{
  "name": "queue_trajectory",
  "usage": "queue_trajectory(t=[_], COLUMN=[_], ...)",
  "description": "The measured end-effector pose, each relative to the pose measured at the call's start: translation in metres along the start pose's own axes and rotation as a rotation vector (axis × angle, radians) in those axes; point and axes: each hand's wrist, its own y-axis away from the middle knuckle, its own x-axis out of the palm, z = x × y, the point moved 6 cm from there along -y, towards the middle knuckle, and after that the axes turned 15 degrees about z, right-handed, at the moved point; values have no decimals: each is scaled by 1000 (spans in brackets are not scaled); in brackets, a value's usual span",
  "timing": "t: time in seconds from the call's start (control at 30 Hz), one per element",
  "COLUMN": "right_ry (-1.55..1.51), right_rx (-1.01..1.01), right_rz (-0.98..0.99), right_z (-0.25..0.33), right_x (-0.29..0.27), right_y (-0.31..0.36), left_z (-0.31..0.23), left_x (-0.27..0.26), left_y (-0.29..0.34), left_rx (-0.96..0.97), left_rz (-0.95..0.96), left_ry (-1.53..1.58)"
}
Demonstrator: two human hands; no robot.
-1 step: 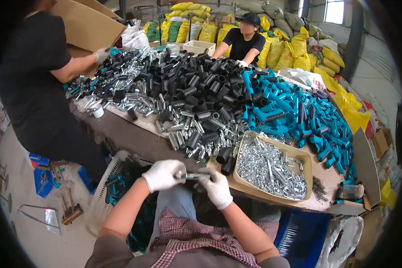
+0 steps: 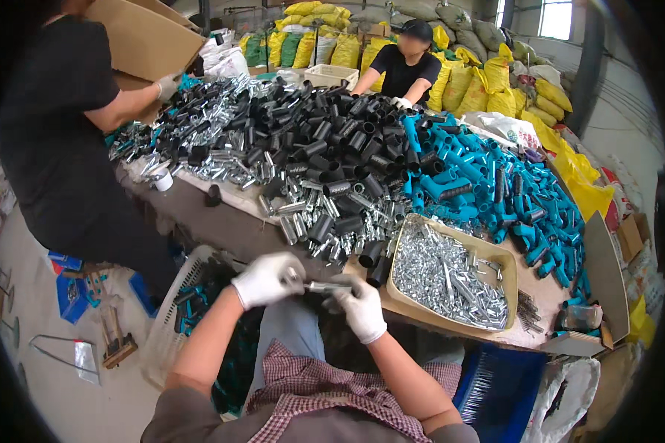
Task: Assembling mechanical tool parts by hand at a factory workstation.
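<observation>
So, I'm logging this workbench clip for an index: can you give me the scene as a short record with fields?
setting: workshop table heaped with parts
left hand: white glove, grips one end of a small metal piece
right hand: white glove, grips the other end
nearest container: shallow cardboard tray of silver metal fittings, right of the hands
piles: black tubes mid-table, blue tubes right, silver tubes left
below left: white basket
others: two people in black at the table
</observation>
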Motion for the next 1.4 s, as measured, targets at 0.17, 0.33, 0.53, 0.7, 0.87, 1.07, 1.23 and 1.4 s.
queue_trajectory(t=[0.17, 0.33, 0.53, 0.7, 0.87, 1.07, 1.23, 1.4], right_ry=[-178, 324, 653, 615, 654, 620, 118, -527], right_rx=[-133, -282, -374, -282, -327, -326, -216, -129], right_rz=[-107, -166, -121, -131, -112, -122, -94, -15], right_z=[2, -7, 21, 27, 28, 21, 8, -20], right_x=[-3, 8, 38, 31, 33, 31, 22, 16], right_y=[12, -3, -53, -56, -59, -53, -27, 37], left_z=[218, 350, 359, 336, 249, 155, 51, -55], left_x=[-120, -176, -160, -138, -117, -95, -79, -41], left_y=[90, 130, 116, 134, 104, 16, -73, -168], left_rx=[-23, -295, -509, -121, 50, -95, 51, 119], left_rz=[-1567, -1732, -1610, -1662, -1472, -815, -363, -230], left_ry=[270, 404, 129, 653, 921, 626, 489, 197])
